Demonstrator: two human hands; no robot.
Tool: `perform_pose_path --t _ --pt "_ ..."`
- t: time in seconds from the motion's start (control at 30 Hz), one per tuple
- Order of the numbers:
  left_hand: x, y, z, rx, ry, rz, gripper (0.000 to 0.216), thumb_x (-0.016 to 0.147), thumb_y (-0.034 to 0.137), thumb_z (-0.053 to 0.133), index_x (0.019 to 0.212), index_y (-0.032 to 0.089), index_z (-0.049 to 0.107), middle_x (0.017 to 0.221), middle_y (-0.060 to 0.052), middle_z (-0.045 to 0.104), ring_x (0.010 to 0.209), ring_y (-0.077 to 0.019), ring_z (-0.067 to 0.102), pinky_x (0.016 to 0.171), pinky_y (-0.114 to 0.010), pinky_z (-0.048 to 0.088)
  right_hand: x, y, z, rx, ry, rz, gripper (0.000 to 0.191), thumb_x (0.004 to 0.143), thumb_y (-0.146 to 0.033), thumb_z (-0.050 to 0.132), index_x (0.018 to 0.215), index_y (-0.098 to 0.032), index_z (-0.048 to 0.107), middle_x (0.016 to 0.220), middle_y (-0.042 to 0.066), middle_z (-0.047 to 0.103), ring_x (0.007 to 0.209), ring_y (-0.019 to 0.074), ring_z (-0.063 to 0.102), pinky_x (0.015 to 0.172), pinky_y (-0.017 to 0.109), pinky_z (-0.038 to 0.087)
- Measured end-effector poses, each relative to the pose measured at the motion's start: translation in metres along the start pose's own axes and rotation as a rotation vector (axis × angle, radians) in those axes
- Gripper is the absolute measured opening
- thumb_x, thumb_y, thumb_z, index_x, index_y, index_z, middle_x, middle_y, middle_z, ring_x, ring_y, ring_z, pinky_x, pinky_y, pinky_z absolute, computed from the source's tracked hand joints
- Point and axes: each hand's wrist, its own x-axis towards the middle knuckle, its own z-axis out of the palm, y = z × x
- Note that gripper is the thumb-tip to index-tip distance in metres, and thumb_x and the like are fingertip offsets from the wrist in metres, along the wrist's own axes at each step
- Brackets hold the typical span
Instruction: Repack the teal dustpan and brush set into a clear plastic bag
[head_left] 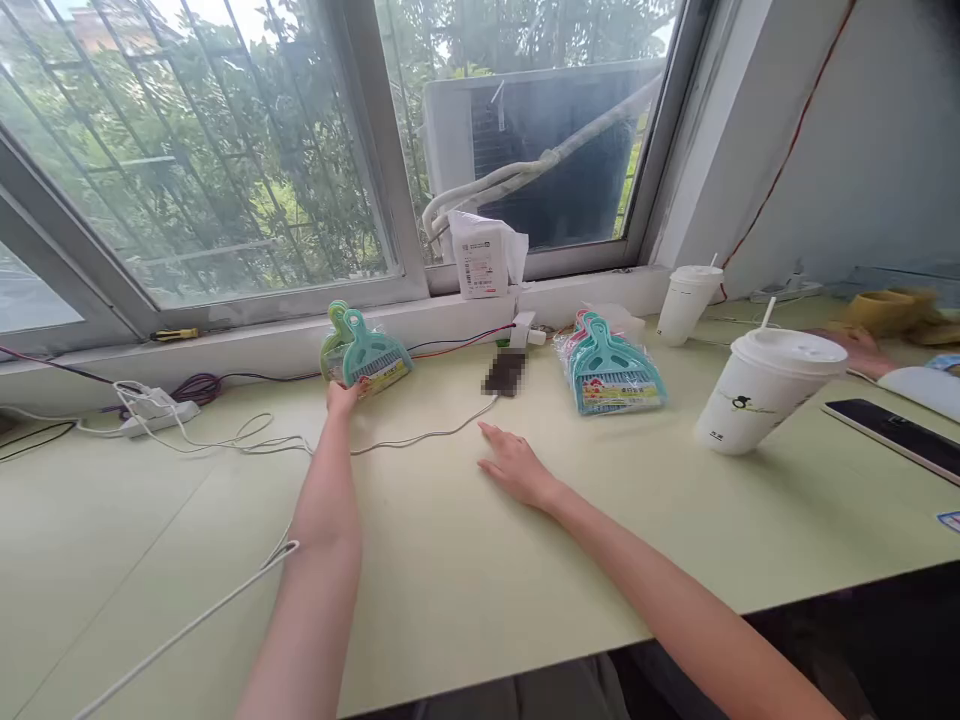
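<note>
Far to the left of the small teal plastic brush-and-dustpan set in its clear wrapper point(367, 362), we see a white power strip point(154, 408) on the pale green tabletop point(450, 580), its thin white cable point(247, 440) trailing towards the set. Our left hand point(343, 397) reaches out to the near edge of that set, fingertips touching the wrapper; whether the fingers are closed on it we cannot tell. The set itself leans against the window sill. Right of the set and nearer to us, our right hand point(516, 466) lies flat and open on the table, holding nothing. Behind it, on the sill, stands a white paper packet point(484, 255). Further right lies a stack of similar wrapped teal and pink dustpan sets point(613, 366), then a white lidded paper cup with a straw point(761, 390) and a black phone point(896, 435).
</note>
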Motion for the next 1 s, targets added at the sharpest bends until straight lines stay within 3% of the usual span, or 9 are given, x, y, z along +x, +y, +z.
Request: perform_pose_path --t 0.13,0.27,0.43,0.53,0.67,0.8,0.9,1.0 --pt "-0.034 0.022 0.007 -0.145 -0.272 0.053 0.04 0.069 0.015 0.068 0.106 0.012 0.053 0.096 -0.011 0.066 0.084 -0.0223 0.066 0.074 -0.038 0.055 0.001 0.002 0.0 -0.015 -0.011 0.0 0.063 0.091 -0.033 0.048 0.149 -0.021 0.026 0.148 0.014 0.042 0.14 0.0255 0.034 0.111 0.045 0.029" --pt "-0.099 0.038 0.011 -0.348 -0.387 0.076 0.032 0.073 0.015 0.061 0.105 0.012 0.057 0.091 -0.009 0.069 0.077 -0.0173 0.065 0.074 -0.033 0.055 0.0 0.0 -0.007 0.062 0.074 -0.095 0.058 0.092 -0.031 0.045 0.147 -0.025 0.029 0.143 0.011 0.047 0.133 0.0233 0.043 0.108 0.044 0.034" --pt "-0.2 0.029 0.024 -0.625 -0.62 0.008 0.028 0.077 0.017 0.059 0.104 0.01 0.06 0.098 -0.012 0.069 0.085 -0.0184 0.066 0.075 -0.03 0.056 -0.013 -0.017 -0.026 0.019 0.391 -0.265 0.037 0.097 -0.023 0.033 0.13 -0.024 0.049 0.141 0.009 0.046 0.132 0.0222 0.041 0.107 0.041 0.034" --pt "-0.235 0.02 0.032 -0.681 -0.73 -0.027 0.025 0.076 0.018 0.061 0.1 0.011 0.061 0.091 -0.01 0.07 0.078 -0.0171 0.066 0.071 -0.028 0.056 -0.017 -0.033 -0.03 -0.073 0.367 -0.344 0.03 0.098 -0.025 0.033 0.115 -0.022 0.058 0.133 0.009 0.053 0.126 0.0229 0.044 0.104 0.039 0.034" --pt "-0.235 0.01 0.033 -0.716 -0.699 -0.005 0.024 0.075 0.023 0.066 0.096 0.013 0.062 0.088 -0.008 0.069 0.072 -0.0142 0.065 0.068 -0.026 0.055 0.0 -0.049 -0.012 -0.101 0.291 -0.248 0.034 0.1 -0.029 0.031 0.091 -0.019 0.063 0.098 0.009 0.066 0.098 0.021 0.057 0.094 0.035 0.038" --pt "-0.219 -0.001 0.021 -0.777 -0.629 0.004 0.027 0.075 0.025 0.067 0.099 0.015 0.062 0.102 -0.011 0.069 0.083 -0.017 0.067 0.072 -0.027 0.055 0.023 -0.05 0.009 0.09 0.325 -0.054 0.043 0.101 -0.032 0.027 0.082 -0.018 0.063 0.086 0.007 0.067 0.086 0.0183 0.06 0.082 0.029 0.042" --pt "-0.217 -0.006 0.013 -0.762 -0.651 0.019 0.039 0.071 0.03 0.072 0.106 0.016 0.061 0.107 -0.012 0.068 0.088 -0.0218 0.068 0.075 -0.031 0.055 0.024 -0.045 0.01 0.264 0.444 -0.052 0.043 0.101 -0.037 0.026 0.094 -0.018 0.064 0.094 0.008 0.067 0.09 0.0185 0.062 0.078 0.029 0.046" --pt "-0.226 -0.004 0.012 -0.71 -0.709 0.061 0.051 0.066 0.033 0.077 0.11 0.015 0.06 0.107 -0.013 0.068 0.087 -0.0237 0.068 0.074 -0.033 0.056 0.012 -0.042 0.0 0.207 0.636 -0.176 0.038 0.1 -0.041 0.032 0.116 -0.019 0.058 0.12 0.012 0.061 0.113 0.0224 0.055 0.089 0.035 0.044"
